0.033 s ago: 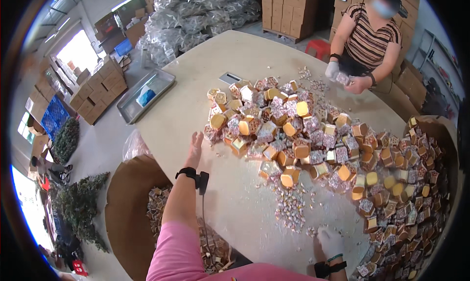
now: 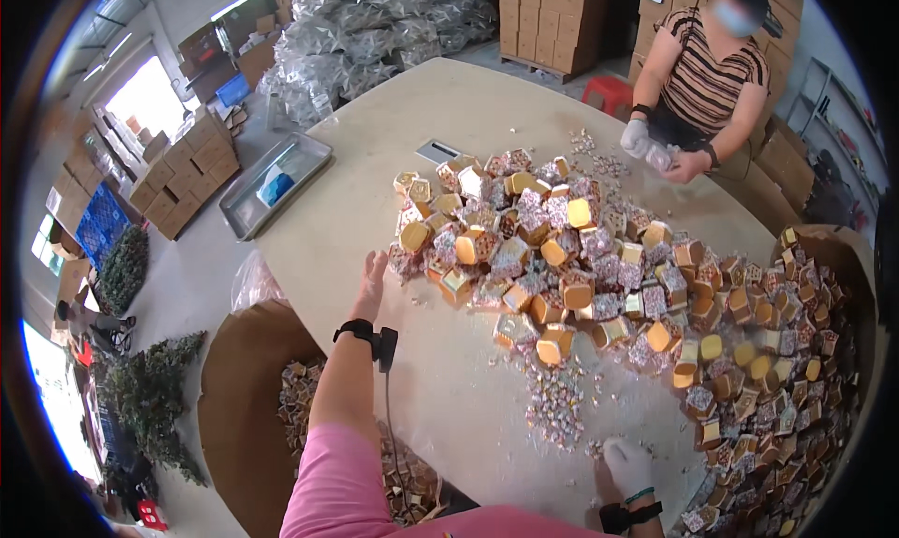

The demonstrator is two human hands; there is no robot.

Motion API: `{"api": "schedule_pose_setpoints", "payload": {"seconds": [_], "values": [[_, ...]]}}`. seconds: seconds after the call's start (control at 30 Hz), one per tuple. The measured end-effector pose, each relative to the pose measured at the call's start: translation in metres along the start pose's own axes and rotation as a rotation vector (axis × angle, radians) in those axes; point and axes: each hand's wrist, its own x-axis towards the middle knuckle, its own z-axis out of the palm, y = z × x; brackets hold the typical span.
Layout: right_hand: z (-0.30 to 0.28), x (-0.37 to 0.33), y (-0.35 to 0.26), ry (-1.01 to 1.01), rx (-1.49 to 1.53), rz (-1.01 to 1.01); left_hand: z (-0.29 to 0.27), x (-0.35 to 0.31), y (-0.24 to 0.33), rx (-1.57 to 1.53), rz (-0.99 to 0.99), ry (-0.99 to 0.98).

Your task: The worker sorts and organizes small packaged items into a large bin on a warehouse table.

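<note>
My bare left hand (image 2: 373, 278) rests near the left edge of a heap of small, chunky box-shaped pieces (image 2: 574, 288), tan and yellow with speckled white-pink sides. Its fingers are stretched out and nothing is in it. At the lower right, my right hand (image 2: 627, 465) wears a white glove and sits low over the table, beside a scatter of tiny pale bits (image 2: 554, 402). Its fingers are mostly turned out of sight, so I cannot tell whether they hold anything. Both wrists carry black straps.
Across the beige table (image 2: 375, 145), a co-worker (image 2: 716, 79) handles a small clear-and-white piece. More pieces fill a large brown carton (image 2: 866, 257) at the right and another carton (image 2: 248, 397) at the left. A metal tray (image 2: 314, 154) stands beyond the table's left edge.
The co-worker's hands and the piece between them have shifted slightly. My left hand has barely moved, and the glove on my right hand shows a little more rounded. The heap looks the same.
</note>
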Motion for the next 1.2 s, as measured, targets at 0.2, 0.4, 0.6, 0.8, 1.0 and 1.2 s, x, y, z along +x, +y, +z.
{"api": "schedule_pose_setpoints", "payload": {"seconds": [0.2,0.4,0.6,0.8,1.0,1.2], "values": [[0.006,0.049,-0.058,-0.249,-0.232,-0.041,0.019,0.049,0.047,-0.021,-0.119,-0.012],[0.032,0.112,-0.119,-0.232,-0.01,-0.115,0.036,0.132,0.027,-0.036,-0.093,-0.105],[0.057,0.215,-0.198,-0.052,-0.5,-0.658,0.062,0.161,0.028,0.05,0.099,-0.229],[0.095,0.245,-0.205,-0.014,-0.673,-0.813,0.109,0.141,0.005,0.089,0.269,-0.325],[0.079,0.206,-0.167,-0.004,-0.669,-0.8,0.163,0.05,-0.002,0.093,0.173,-0.227],[0.033,0.169,-0.137,-0.077,-0.661,-0.689,0.207,-0.047,0.008,0.282,0.283,-0.193]]}}
